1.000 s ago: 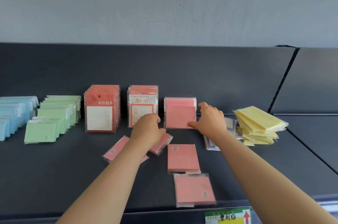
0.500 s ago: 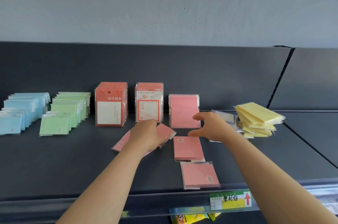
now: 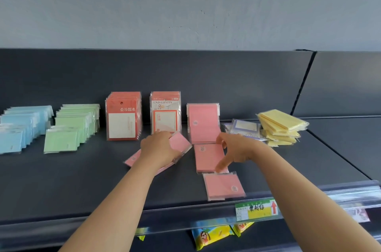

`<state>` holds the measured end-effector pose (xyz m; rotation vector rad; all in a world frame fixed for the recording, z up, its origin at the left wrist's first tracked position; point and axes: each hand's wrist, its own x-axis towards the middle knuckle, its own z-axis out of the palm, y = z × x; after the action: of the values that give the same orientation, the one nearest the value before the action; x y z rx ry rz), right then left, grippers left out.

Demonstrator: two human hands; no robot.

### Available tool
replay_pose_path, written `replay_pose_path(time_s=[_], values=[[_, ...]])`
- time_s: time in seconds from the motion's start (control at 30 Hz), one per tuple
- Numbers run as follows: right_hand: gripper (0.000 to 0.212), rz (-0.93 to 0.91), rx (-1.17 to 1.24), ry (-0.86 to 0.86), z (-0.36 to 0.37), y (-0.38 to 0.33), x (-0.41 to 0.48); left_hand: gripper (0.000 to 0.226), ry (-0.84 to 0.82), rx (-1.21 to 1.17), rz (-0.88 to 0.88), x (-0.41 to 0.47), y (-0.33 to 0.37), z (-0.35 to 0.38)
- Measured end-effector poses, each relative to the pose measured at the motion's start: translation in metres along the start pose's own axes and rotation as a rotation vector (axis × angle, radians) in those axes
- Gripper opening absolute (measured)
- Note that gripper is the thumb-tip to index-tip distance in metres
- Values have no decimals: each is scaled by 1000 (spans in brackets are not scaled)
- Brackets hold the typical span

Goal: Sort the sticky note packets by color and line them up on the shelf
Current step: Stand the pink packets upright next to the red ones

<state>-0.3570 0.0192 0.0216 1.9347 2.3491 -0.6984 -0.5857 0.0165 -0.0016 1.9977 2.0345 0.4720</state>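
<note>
Dark shelf (image 3: 61, 185), loose pink packets in the middle.
Left hand (image 3: 159, 149) curls over a tilted pink packet (image 3: 181, 141); right hand (image 3: 237, 148), fingers spread and empty, touches a flat pink packet (image 3: 208, 158). Best gathered square, then stood against the upright pink row (image 3: 203, 122).

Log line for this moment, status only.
left hand: on loose pink packet | right hand: open over flat pink packet | pink row: unfinished

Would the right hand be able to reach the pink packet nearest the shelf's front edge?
Probably yes: the right hand hovers just behind that pink packet, which lies flat and uncovered, with nothing between them.
</note>
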Motion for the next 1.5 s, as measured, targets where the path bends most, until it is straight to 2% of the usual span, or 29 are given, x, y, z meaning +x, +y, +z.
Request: replay_pose_path(time_s=[0.07,0.13,0.2,0.33,0.43,0.5,0.63,0.8,0.9,1.03,1.1,1.2,1.27,1.33,1.4,1.5], values=[[86,-10,92,29,0,-1,0,46,-11,104,-39,1,0,-3],[75,-22,238,65,-2,2,0,48,12,108,-40,2,2,-4],[66,-41,380,130,-6,6,-1,45,65,16,-2,2,10,-5],[68,-23,596,300,-22,16,1,33,131,-215,87,7,34,-3],[56,-5,511,346,-30,18,13,25,80,-263,68,20,48,2],[48,-3,464,357,-32,17,27,11,55,-244,23,32,54,6],[48,-55,345,322,-35,8,55,13,-11,-245,-25,46,61,10],[64,-56,207,243,-35,9,76,51,-123,-240,-81,55,60,16],[77,-21,103,217,-37,16,80,58,-132,-225,-84,59,64,18],[64,52,-137,193,-40,21,80,60,-150,-197,-124,63,68,18],[57,45,-121,165,-39,21,80,61,-175,-196,-144,65,68,16],[37,-21,36,140,-38,21,78,58,-209,-166,-160,66,71,12],[33,-39,83,137,-36,22,77,57,-228,-169,-168,67,71,9],[44,-38,99,138,-34,22,74,52,-251,-177,-160,68,70,8],[41,-31,39,133,-32,21,70,49,-263,-186,-152,69,69,10],[51,-4,-43,127,-32,16,67,53,-275,-205,-145,69,69,13]])
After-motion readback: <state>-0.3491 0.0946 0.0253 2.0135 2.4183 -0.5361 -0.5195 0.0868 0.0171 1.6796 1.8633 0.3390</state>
